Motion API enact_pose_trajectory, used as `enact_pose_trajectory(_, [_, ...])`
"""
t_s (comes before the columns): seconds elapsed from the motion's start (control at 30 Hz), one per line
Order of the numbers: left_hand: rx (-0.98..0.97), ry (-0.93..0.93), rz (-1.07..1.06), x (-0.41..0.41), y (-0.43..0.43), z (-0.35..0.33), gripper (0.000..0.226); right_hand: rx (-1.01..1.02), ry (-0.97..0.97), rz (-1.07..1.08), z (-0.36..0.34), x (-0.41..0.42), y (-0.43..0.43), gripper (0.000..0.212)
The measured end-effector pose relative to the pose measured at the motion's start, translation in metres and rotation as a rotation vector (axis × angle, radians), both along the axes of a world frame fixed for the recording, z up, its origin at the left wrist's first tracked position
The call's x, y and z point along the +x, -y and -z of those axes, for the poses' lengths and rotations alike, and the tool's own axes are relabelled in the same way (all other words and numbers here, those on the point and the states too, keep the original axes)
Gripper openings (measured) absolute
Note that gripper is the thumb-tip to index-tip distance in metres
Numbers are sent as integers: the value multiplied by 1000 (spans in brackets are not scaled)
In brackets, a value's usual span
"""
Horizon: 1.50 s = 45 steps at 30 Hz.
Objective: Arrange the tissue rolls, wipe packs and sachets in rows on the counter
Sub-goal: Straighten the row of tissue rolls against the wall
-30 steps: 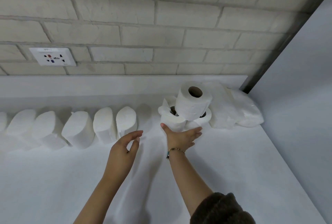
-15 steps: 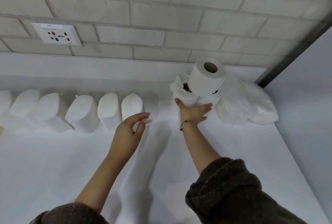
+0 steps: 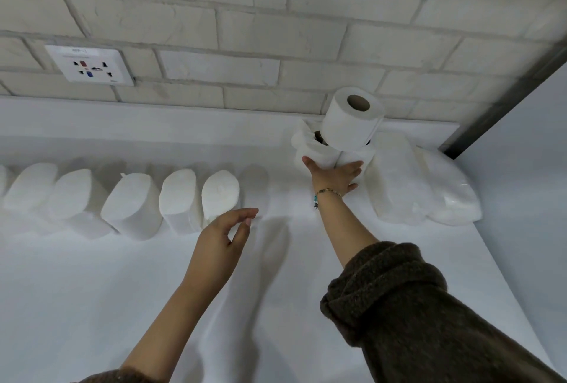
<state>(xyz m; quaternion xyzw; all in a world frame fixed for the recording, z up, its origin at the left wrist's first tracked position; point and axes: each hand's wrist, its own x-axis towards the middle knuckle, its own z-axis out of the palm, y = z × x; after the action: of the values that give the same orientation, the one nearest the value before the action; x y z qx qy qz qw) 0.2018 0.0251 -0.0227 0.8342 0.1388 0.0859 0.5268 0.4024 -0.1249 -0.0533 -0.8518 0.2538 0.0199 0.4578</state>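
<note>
Lining the back of the counter (image 3: 122, 290), left part: row of wrapped packs (image 3: 132, 204), white, standing side by side in front of the raised ledge (image 3: 184, 125).
Wall (image 3: 276, 29): pale rough bricks, running over the whole width behind the ledge.
Socket plate (image 3: 89, 65): white, set in the bricks above the left part of the row.
Counter surface: white, smooth and matte, with soft shadows of both arms.
Left hand (image 3: 221, 238): hovering over the counter just in front of the pack at the right end of the row; fingers loosely curved, thumb apart from forefinger, holding nothing.
Right hand (image 3: 333, 175): reached to the back; thumb spread to the left, fingers straight and spread to the right, laid against the front of the lower rolls (image 3: 316, 154); thin bracelet (image 3: 326, 192) on the wrist, dark woolly sleeve (image 3: 414, 306) pushed up.
Top roll (image 3: 349, 125): resting tilted on the lower rolls, core hole turned upward; not touched by the hand.
Large plastic-wrapped packs (image 3: 395, 177): just right of the rolls, in the back right corner.
Right side: dark strip (image 3: 503, 97) rising diagonally, then plain grey panel (image 3: 537, 168) closing the counter.
</note>
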Motion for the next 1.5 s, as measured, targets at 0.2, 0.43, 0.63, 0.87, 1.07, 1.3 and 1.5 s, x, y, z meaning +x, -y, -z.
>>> enact_pose_trajectory(0.2, [4, 7, -1, -4, -3, 2, 22, -18, -51, -38, -9, 3, 1, 139])
enact_pose_trajectory(0.43, [61, 74, -59, -20, -19, -7, 24, 64, 39, -129, -14, -41, 3, 124])
enact_pose_trajectory(0.63, [216, 208, -171, -34, -63, 2, 26, -64, 283, -448, -14, -126, -24, 75])
enact_pose_trajectory(0.87, [306, 117, -214, -33, -97, 16, 36, -428, 559, -896, -9, -168, -65, 52])
enact_pose_trajectory(1.07, [315, 57, -130, -19, -101, 23, 37, -587, 481, -1057, -3, -156, -95, 57])
enact_pose_trajectory(1.3, [312, 86, -60, 20, -92, 24, 33, -579, 548, -905, -4, -121, -98, 43])
enact_pose_trajectory(1.5, [355, 79, 45, 76, -73, 18, 34, -659, 454, -820, -7, -72, -80, 46])
